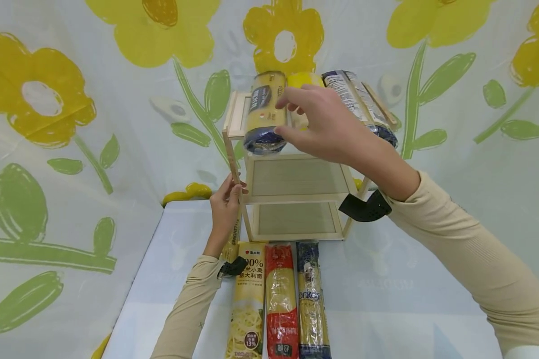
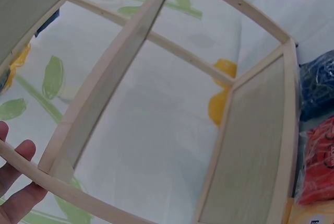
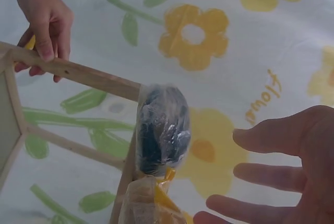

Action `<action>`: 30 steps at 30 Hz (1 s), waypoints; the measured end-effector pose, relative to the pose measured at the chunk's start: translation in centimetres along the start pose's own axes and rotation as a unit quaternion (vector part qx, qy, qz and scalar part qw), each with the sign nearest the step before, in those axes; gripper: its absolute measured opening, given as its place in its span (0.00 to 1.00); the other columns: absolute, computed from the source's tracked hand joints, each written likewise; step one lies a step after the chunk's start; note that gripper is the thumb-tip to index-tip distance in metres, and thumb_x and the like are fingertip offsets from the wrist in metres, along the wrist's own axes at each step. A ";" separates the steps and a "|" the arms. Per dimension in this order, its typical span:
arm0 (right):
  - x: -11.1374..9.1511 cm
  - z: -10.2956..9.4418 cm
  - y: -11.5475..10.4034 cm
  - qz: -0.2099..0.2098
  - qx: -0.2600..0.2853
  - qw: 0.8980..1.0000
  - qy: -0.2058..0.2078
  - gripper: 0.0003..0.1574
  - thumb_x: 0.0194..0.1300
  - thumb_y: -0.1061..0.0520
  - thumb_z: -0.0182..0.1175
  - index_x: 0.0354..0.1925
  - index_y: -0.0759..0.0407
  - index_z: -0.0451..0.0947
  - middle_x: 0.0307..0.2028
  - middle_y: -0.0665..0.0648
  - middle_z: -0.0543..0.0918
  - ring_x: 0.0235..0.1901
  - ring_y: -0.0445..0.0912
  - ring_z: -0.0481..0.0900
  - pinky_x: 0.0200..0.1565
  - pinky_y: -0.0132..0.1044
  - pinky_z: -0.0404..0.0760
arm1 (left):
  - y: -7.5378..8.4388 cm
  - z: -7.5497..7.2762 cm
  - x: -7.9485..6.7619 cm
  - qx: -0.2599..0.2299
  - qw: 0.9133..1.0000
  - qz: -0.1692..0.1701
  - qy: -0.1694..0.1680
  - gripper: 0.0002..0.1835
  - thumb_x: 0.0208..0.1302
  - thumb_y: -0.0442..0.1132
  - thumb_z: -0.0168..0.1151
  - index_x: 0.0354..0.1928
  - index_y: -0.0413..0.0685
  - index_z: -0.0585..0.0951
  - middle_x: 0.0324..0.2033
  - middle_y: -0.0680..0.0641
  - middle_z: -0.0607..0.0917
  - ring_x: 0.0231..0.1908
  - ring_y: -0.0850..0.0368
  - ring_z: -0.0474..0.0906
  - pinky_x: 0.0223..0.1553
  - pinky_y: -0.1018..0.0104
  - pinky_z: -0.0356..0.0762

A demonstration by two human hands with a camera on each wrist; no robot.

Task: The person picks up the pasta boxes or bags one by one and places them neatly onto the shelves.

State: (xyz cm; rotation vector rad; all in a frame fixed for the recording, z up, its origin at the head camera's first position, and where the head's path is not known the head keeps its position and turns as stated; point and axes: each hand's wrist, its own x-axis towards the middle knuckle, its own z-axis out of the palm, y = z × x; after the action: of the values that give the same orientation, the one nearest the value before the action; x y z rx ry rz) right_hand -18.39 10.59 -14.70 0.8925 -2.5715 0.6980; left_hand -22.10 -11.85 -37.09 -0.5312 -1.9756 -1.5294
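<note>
In the head view, your right hand (image 1: pixel 325 124) is at upper centre, in front of the packages on the top tier of the wooden rack (image 1: pixel 301 177). There its fingertips overlap the blue-ended yellow package (image 1: pixel 267 107), so contact is hard to judge; the right wrist view shows the fingers spread wide, holding nothing, with a gap between them and the package ends. Right of that package in the head view are a bright yellow package (image 1: pixel 303 80), partly covered by your hand, and a white-and-blue package (image 1: pixel 352 99).

Your left hand (image 1: pixel 226 202), left of centre in the head view, grips the rack's left post. The right wrist view shows it from another side at upper left, thumb and fingers round the wood; the left wrist view has only its fingertips, at lower left.

At bottom centre of the head view lie a yellow noodle packet (image 1: pixel 247 299), a red packet (image 1: pixel 281 294) and a blue-ended packet (image 1: pixel 312 304). The left wrist view catches just their ends, at its right edge.
</note>
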 end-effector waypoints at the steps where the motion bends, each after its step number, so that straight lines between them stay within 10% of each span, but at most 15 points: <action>1: -0.2 0.0 0.0 -0.003 0.002 1.000 0.003 0.18 0.63 0.55 0.61 0.50 0.62 0.76 0.48 0.59 0.80 0.49 0.52 0.74 0.50 0.45 0.71 | 0.0 0.0 0.0 0.001 1.000 -0.001 0.000 0.19 0.68 0.26 0.50 0.60 0.30 0.72 0.36 0.31 0.82 0.34 0.35 0.81 0.33 0.42 0.78; 16: -5.8 0.2 -0.4 -0.054 -0.003 0.999 -0.006 0.17 0.62 0.55 0.64 0.49 0.58 0.77 0.44 0.54 0.81 0.41 0.49 0.78 0.43 0.44 0.76 | 0.2 0.0 -0.1 0.006 1.000 -0.019 -0.001 0.18 0.69 0.27 0.50 0.60 0.31 0.73 0.38 0.32 0.82 0.36 0.35 0.81 0.33 0.41 0.77; 30: -12.1 3.9 1.8 -0.001 0.018 0.998 -0.054 0.18 0.61 0.55 0.64 0.50 0.55 0.78 0.42 0.51 0.81 0.38 0.44 0.77 0.38 0.40 0.77 | 0.0 0.2 -0.1 0.012 1.000 0.001 0.011 0.19 0.68 0.25 0.50 0.60 0.29 0.72 0.36 0.31 0.83 0.34 0.36 0.81 0.31 0.42 0.77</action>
State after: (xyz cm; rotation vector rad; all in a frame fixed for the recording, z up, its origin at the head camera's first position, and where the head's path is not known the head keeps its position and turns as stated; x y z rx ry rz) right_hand -11.09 15.57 -24.00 0.9689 -2.6588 0.7170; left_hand -22.10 -11.61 -37.19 -0.5043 -1.9751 -1.5017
